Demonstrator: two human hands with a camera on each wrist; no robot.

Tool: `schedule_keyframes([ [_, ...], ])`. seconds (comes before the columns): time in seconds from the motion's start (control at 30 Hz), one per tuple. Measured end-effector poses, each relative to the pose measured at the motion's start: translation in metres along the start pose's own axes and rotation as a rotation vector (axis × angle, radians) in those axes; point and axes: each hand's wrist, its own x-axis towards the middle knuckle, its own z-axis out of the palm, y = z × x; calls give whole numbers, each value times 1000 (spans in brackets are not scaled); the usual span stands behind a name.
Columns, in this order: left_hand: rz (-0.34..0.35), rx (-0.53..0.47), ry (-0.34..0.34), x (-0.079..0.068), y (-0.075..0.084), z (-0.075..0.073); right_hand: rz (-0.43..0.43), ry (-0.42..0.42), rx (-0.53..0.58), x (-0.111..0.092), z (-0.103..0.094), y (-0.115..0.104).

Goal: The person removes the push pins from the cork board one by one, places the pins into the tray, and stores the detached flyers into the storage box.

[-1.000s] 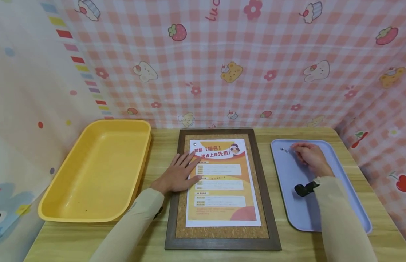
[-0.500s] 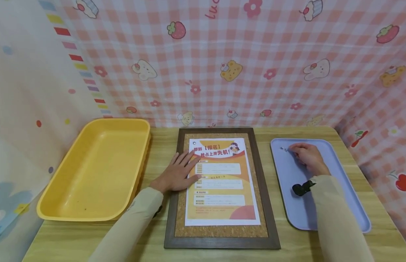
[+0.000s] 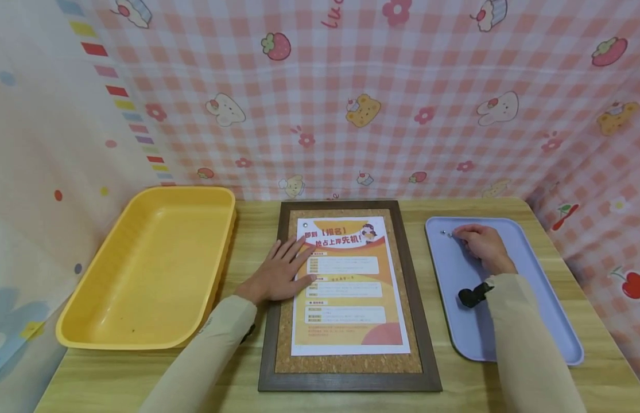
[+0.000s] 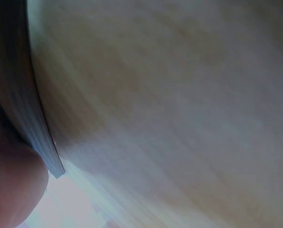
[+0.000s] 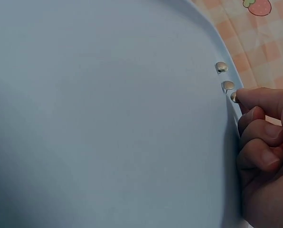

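On the framed corkboard point(image 3: 348, 364) lies a printed poster point(image 3: 345, 310). A round metal thumbtack point(image 3: 305, 225) sits at its upper left corner. My left hand point(image 3: 278, 275) rests flat with spread fingers across the poster's left edge and the board's frame. Over the upper part of the lilac tray point(image 3: 454, 292), my right hand point(image 3: 485, 246) has its fingers curled. In the right wrist view its fingertips pinch a brassy thumbtack point(image 5: 234, 97) close to the tray's rim. Two more thumbtacks, one point(image 5: 228, 85) near and one point(image 5: 221, 67) farther off, lie beside it.
A deep yellow tray point(image 3: 154, 269) stands on the wooden table point(image 3: 258, 223), left of the corkboard. Pink checked cloth point(image 3: 320, 103) hangs behind the table. A small black device point(image 3: 472, 296) sticks out from the right wrist over the lilac tray.
My right hand has shifted slightly left, closer to the loose thumbtacks. The left hand has stayed in place on the poster, while the head view has drifted a little.
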Motion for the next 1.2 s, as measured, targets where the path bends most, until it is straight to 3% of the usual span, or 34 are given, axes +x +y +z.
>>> schedule_keyframes([
  [0.17,5,-1,22,1,-2,2,16,14,-17,1,1,-2],
  [0.77,-19,26,-19,-2,7,-10,28,26,-33,1,3,0],
  [1.0,-2,-1,-2,0,2,-3,26,37,-38,1,5,-2],
  [1.2,11,5,-3,-3,4,-7,22,43,-40,-2,5,-2],
])
